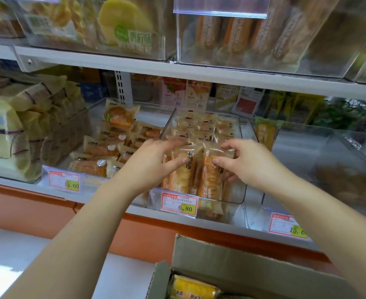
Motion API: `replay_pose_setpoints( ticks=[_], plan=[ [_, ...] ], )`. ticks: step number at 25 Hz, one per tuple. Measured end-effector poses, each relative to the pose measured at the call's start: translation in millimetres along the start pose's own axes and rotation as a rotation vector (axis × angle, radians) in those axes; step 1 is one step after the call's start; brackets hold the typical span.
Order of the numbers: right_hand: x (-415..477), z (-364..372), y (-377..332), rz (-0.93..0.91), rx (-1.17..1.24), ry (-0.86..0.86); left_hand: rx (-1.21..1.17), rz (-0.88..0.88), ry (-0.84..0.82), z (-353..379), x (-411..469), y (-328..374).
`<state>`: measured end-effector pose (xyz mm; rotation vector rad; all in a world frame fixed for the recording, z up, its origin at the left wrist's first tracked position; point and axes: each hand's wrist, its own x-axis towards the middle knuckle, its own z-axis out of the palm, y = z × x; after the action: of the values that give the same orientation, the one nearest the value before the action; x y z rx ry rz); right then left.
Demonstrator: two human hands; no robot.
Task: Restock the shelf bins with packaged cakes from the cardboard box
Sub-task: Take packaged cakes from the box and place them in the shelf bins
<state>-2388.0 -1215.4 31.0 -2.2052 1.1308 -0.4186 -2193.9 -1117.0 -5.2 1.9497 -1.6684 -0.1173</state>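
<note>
A white shop shelf (177, 214) with an orange front strip runs across the middle of the frame, and a second white shelf (220, 75) crosses above it. On the upper shelf stand clear boxes (264, 39) of wrapped bread, blurred. At the bottom right sits an open cardboard box (231, 262), with a yellow packaged cake (192, 287) showing inside it at the lower edge.

On the lower shelf, at centre, is a clear bin (239, 190) packed with upright wrapped cakes (201, 130) in rows; a price tag (178, 205) on its front reads 6.80. Left of it, a second clear bin (87, 117) holds similar packets (104, 147) lying loose, behind a tag (64, 180) reading 15.60. At the far left are stacked pale yellow packs (9, 130). At the right, a third clear bin (307, 152) holds 1 upright yellow packet (264, 132) near its back left corner.

Both hands reach into the front of the centre bin. The left hand (154, 160) pinches the top of an upright packaged cake (183, 171) between thumb and fingers. The right hand (248, 162) pinches the neighbouring packet (212, 175) the same way, fingers curled over its top.
</note>
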Motion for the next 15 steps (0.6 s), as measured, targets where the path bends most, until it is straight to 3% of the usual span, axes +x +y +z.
replay_pose_setpoints(
  ticks=[5, 7, 10, 12, 15],
  plan=[
    [4.0, -31.7, -2.1, -0.079, -0.187, 0.027, -0.112, -0.032, 0.041, -16.1, 6.3, -3.7],
    [13.9, -49.7, -0.5, -0.091, -0.237, 0.032, 0.046, -0.052, 0.032, -26.2, 19.7, -11.0],
    [28.0, -44.2, 8.5, -0.132, -0.598, -0.205, 0.347, -0.01, -0.104, -29.8, 39.0, -14.6],
    [36.1, -33.9, 10.5, -0.184, -0.751, -0.245, 0.437, -0.013, -0.191, -26.4, 48.3, -10.8],
    [42.0, -29.7, 5.2, -0.257, -0.768, -0.3, 0.41, -0.025, -0.259, -27.1, 56.2, -8.6]
  ],
)
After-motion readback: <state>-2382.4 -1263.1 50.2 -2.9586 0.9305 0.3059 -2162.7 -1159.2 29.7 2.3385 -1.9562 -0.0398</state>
